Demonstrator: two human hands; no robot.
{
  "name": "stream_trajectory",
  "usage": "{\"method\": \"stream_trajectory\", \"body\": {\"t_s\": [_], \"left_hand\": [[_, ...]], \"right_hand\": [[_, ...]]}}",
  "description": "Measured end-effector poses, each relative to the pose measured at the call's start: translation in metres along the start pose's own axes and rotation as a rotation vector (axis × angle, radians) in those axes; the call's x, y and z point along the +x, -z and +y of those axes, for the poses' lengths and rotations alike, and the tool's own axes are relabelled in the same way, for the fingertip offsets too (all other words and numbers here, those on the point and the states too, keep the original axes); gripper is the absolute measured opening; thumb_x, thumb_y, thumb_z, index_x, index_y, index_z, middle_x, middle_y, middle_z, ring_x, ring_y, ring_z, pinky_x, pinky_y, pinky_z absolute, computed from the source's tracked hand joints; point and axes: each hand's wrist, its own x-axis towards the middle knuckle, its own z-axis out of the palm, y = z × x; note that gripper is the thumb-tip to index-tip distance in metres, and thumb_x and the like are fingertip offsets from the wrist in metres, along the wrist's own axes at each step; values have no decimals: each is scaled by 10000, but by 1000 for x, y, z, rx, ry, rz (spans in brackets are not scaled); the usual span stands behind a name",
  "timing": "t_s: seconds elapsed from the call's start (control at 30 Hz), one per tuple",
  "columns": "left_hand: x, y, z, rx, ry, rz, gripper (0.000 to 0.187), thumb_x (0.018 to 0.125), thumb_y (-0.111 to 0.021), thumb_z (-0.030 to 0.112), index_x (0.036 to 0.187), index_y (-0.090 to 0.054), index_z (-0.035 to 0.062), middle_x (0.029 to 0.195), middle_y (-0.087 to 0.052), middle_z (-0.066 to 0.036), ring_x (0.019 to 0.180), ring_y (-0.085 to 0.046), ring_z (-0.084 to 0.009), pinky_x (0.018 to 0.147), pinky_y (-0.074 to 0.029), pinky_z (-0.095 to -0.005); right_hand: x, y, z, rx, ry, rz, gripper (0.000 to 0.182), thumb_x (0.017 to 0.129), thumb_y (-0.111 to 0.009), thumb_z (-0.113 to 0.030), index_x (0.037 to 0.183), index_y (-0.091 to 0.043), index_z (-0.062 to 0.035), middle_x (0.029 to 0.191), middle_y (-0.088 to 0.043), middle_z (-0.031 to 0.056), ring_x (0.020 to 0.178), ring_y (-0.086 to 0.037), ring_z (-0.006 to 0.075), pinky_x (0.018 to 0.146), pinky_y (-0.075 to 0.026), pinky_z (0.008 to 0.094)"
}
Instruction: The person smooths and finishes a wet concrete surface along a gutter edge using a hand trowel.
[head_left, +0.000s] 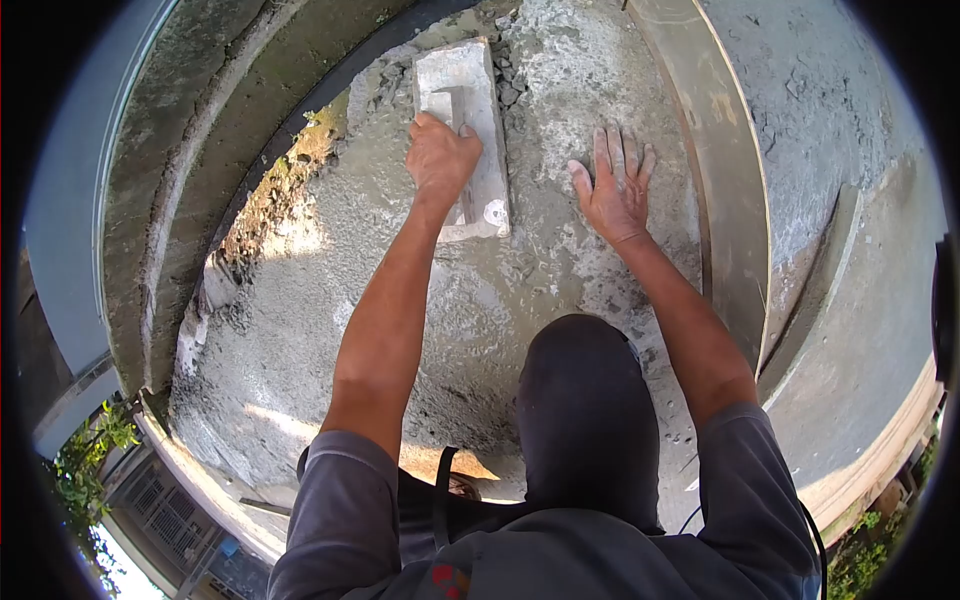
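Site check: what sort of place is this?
Probably an outdoor building site: a rough grey cement-like surface, a plastering float gripped in the left hand, and green foliage at the lower left edge.

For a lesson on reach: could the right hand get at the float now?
Probably yes: only grey surface lies between the right hand and the float, though the left hand holds it.

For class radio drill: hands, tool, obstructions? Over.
Left hand gripping pale, rectangular, cement-smeared float. Right hand empty, spread over grey concrete. Crumbly grey lumps beside float.
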Motion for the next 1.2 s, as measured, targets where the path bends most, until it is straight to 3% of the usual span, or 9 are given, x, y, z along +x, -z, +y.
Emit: {"method": "stream_trajectory", "body": {"t_s": [0.33,0.4,0.6,0.8,1.0,1.2], "left_hand": [[-62,34,-2,28,-67,37,605,839,-700,348,1187,-453,-81,1183,-579,-272,1049,-660,-409,877,-548,-468],[-61,26,12,53,-128,49,611,839,-694,351,1197,-451,-81,1187,-585,-273,1049,-664,-405,875,-551,-462],[-8,6,13,73,-55,-61,654,823,-680,411,1201,-481,-84,1209,-598,-286,1059,-663,-423,934,-529,-465],[-59,3,-18,44,-30,2,612,834,-681,347,1203,-460,-88,1196,-586,-272,1060,-662,-403,909,-543,-450],[-30,-2,19,28,-39,12,584,828,-691,334,1173,-467,-81,1169,-588,-271,1032,-671,-394,875,-555,-450],[-53,20,-22,108,-54,96,574,814,-697,329,1155,-474,-75,1126,-598,-245,1002,-680,-381,820,-573,-443]], "right_hand": [[-5,0,5,6,-13,43,660,1009,-474,-465,1471,-424,3,1516,-407,205,1438,-304,372,1195,-119,609],[-3,-5,8,22,-12,50,654,1008,-467,-466,1473,-420,-7,1525,-395,210,1439,-301,384,1190,-114,624],[-11,-8,9,6,7,67,640,1007,-464,-461,1464,-434,-14,1516,-408,213,1428,-319,389,1185,-118,630],[-8,-5,6,6,10,84,635,1001,-471,-456,1458,-443,-15,1504,-422,215,1419,-331,392,1183,-123,630],[-7,-7,6,2,0,69,642,1000,-472,-465,1457,-445,-14,1513,-412,210,1421,-326,387,1186,-123,625],[-3,-5,7,-17,8,92,663,995,-481,-474,1463,-436,-7,1517,-408,204,1416,-330,384,1185,-128,622]]}}
